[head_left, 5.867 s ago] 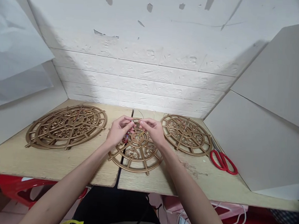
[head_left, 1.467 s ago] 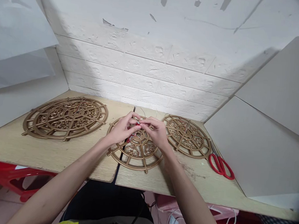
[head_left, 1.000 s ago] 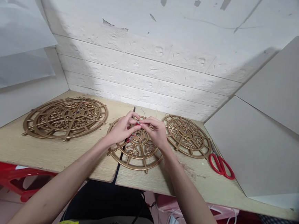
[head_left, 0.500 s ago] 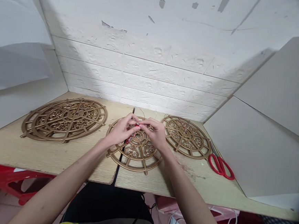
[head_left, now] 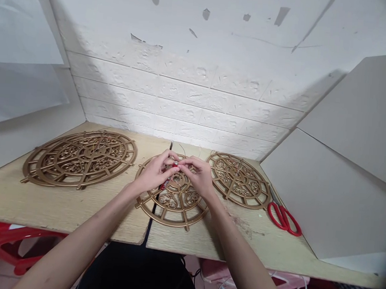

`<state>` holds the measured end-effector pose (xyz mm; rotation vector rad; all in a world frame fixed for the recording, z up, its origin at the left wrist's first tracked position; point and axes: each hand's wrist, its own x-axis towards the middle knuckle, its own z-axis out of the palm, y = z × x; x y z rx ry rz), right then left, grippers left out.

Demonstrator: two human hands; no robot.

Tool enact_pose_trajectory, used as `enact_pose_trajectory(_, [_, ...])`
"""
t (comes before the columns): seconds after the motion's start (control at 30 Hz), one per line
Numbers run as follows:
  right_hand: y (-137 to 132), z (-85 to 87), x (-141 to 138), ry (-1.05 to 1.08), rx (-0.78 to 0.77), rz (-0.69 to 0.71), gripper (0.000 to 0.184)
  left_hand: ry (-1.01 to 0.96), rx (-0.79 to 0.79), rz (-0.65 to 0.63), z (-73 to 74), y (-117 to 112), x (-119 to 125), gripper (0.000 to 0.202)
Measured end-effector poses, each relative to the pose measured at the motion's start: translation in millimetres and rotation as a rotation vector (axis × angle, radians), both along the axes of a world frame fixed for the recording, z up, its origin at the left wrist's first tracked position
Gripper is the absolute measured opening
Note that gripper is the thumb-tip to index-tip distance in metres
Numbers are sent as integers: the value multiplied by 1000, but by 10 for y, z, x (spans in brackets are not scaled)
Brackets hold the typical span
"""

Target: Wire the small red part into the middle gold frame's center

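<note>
A gold openwork disc [head_left: 171,205] lies flat in the middle of the wooden table [head_left: 57,209], across the gap between two boards. Over its centre my left hand [head_left: 153,175] and my right hand [head_left: 197,176] meet, fingertips pinched together on a small red and silver piece [head_left: 176,164] with thin wires. A red part hangs below my left fingers.
A stack of larger gold discs [head_left: 80,157] lies at the left, another gold disc [head_left: 238,180] at the right. Red scissors [head_left: 284,217] rest near the right grey board [head_left: 337,173]. White brick wall behind; red plastic stool [head_left: 1,243] under the table.
My hands stay pinched over the middle disc, with only small finger movements. The view has shifted slightly, so everything sits a little lower in the picture.
</note>
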<state>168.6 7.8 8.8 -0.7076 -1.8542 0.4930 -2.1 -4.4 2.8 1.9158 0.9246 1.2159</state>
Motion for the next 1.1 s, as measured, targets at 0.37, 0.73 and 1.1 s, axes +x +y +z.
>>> enact_pose_trajectory(0.37, [0, 17, 8, 7, -10, 5, 9, -15, -32, 4, 15, -11, -7, 22])
enact_pose_trajectory(0.73, [88, 212, 409, -105, -146, 124, 14, -386, -180, 118, 35, 60, -7, 29])
enact_pose_trajectory(1.1, [109, 50, 211, -257, -62, 80, 9, -529, -261, 155, 97, 43, 0, 34])
